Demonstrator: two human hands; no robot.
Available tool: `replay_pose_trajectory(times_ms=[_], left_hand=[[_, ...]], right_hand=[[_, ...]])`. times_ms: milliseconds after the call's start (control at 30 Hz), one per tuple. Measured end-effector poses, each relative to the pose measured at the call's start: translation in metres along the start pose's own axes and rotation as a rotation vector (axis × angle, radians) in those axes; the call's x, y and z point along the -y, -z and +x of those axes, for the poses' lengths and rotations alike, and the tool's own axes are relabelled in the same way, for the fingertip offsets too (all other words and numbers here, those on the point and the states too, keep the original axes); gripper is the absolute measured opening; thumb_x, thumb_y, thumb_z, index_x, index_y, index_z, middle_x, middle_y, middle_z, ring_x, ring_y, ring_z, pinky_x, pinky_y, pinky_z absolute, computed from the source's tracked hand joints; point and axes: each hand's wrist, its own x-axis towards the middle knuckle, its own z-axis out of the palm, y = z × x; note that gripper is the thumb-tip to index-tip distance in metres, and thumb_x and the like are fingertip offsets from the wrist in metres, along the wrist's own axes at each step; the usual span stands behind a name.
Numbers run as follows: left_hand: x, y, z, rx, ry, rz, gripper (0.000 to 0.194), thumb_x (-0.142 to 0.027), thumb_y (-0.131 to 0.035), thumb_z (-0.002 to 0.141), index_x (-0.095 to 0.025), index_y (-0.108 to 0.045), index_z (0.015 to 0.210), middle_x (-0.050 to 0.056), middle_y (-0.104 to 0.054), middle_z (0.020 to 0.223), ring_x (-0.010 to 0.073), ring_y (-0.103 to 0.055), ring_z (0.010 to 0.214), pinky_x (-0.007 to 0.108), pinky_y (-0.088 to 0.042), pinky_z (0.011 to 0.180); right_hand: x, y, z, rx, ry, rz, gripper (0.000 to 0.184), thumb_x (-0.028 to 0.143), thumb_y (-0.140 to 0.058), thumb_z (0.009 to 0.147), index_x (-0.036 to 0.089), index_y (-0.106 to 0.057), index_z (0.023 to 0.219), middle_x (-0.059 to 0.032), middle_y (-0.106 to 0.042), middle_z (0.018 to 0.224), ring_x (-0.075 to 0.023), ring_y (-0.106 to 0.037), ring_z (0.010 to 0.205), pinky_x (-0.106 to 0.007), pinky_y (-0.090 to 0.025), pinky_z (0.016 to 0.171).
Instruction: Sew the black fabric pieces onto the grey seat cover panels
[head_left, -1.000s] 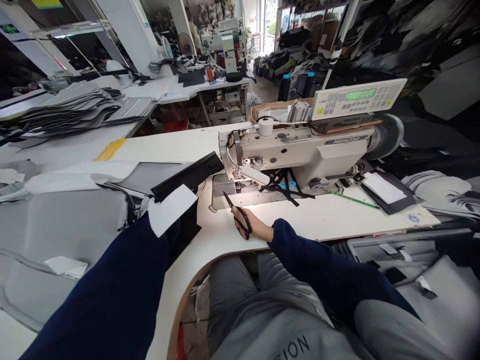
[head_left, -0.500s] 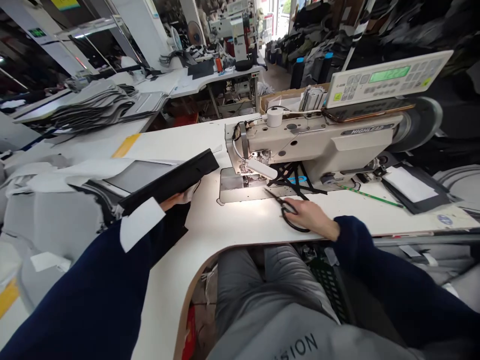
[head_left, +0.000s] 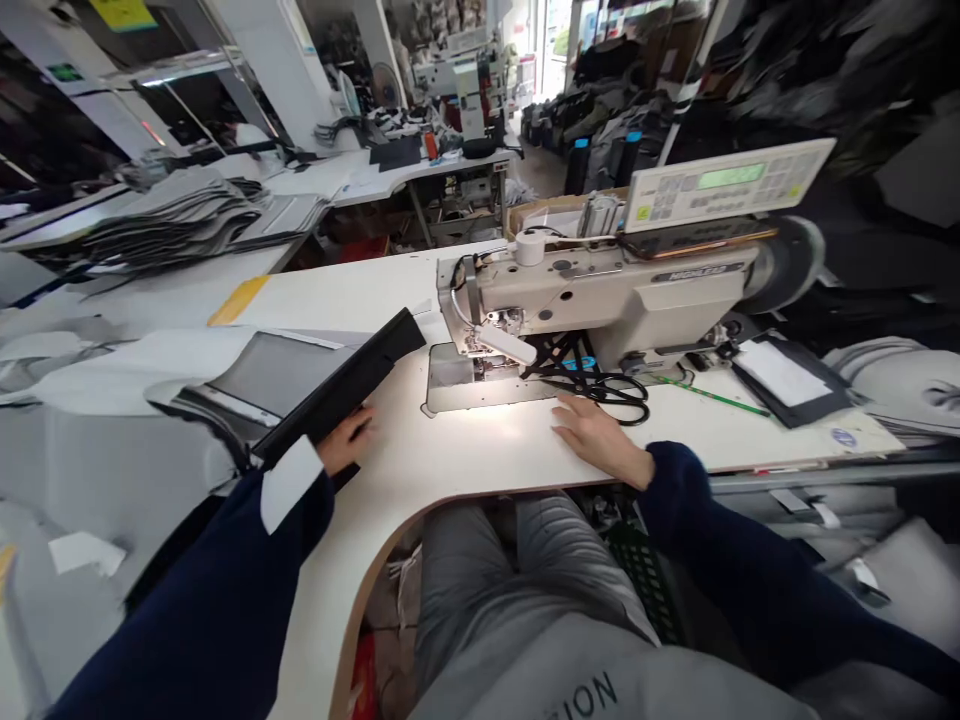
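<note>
My left hand [head_left: 346, 440] grips the edge of a stiff black fabric strip [head_left: 345, 388], which lies along a grey fabric panel [head_left: 270, 375] at the white table's edge. My right hand [head_left: 596, 437] rests flat on the white sewing table [head_left: 480, 450], fingers apart and holding nothing. Just beyond its fingertips lie black-handled scissors [head_left: 615, 395], beside the bed of the beige Highlead sewing machine [head_left: 600, 290]. Black straps [head_left: 562, 365] hang tangled under the machine's arm, partly covering the scissors' blades.
Large grey fabric panels [head_left: 97, 450] spread over the left. A stack of grey pieces [head_left: 172, 225] sits behind them. A green pencil [head_left: 712, 398] and black-framed board [head_left: 787, 375] lie right of the machine, below its control panel [head_left: 727, 178]. Further workstations stand behind.
My right hand has let go of the scissors, which now lie by the machine, and it rests open on the table. My left hand has shifted the black strip, now lower and flatter.
</note>
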Motion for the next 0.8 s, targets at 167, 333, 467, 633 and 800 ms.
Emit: replay_pose_trajectory(times_ms=[167, 333, 467, 633, 800], left_hand=[[-0.096, -0.050, 0.023, 0.064, -0.231, -0.041, 0.035, -0.035, -0.038, 0.094, -0.020, -0.059, 0.118, 0.009, -0.051, 0.137, 0.0273, -0.042, 0.130, 0.053, -0.032, 0.110], [-0.167, -0.081, 0.062, 0.013, -0.169, -0.090, 0.040, -0.034, -0.033, 0.097, -0.017, -0.049, 0.129, 0.012, -0.045, 0.142, 0.0277, -0.042, 0.130, 0.051, -0.039, 0.105], [-0.173, -0.085, 0.068, -0.030, -0.137, -0.113, 0.037, -0.031, -0.035, 0.097, -0.017, -0.050, 0.128, 0.011, -0.047, 0.140, 0.0271, -0.044, 0.128, 0.049, -0.038, 0.106], [-0.169, -0.083, 0.063, -0.094, -0.109, -0.150, 0.033, -0.028, -0.039, 0.094, -0.017, -0.056, 0.121, 0.010, -0.053, 0.133, 0.0251, -0.048, 0.121, 0.043, -0.040, 0.102], [-0.180, -0.086, 0.103, -0.106, -0.027, -0.118, 0.034, -0.029, -0.040, 0.093, -0.018, -0.057, 0.121, 0.011, -0.060, 0.121, 0.0245, -0.056, 0.103, 0.041, -0.045, 0.089]], right_hand=[[0.019, -0.032, 0.052, -0.192, -0.384, 1.047, 0.024, 0.029, -0.066, 0.075, 0.017, -0.068, 0.096, -0.0119, -0.052, 0.129, -0.0226, -0.061, 0.099, -0.037, -0.055, 0.081], [0.028, -0.049, 0.095, -0.286, -0.512, 1.474, 0.033, 0.036, -0.072, 0.065, 0.018, -0.064, 0.091, -0.0047, -0.062, 0.099, -0.0180, -0.062, 0.091, -0.029, -0.054, 0.074], [0.021, -0.055, 0.108, -0.311, -0.506, 1.594, 0.033, 0.039, -0.068, 0.066, 0.019, -0.061, 0.092, -0.0051, -0.064, 0.098, -0.0205, -0.063, 0.097, -0.031, -0.053, 0.076], [0.009, -0.050, 0.097, -0.341, -0.420, 1.653, 0.029, 0.046, -0.057, 0.075, 0.020, -0.059, 0.088, -0.0062, -0.065, 0.102, -0.0226, -0.065, 0.096, -0.035, -0.051, 0.081], [0.008, -0.040, 0.084, -0.220, -0.115, 0.613, 0.023, 0.032, -0.046, 0.089, 0.015, -0.062, 0.091, -0.0135, -0.063, 0.114, -0.0270, -0.056, 0.112, -0.044, -0.041, 0.098]])
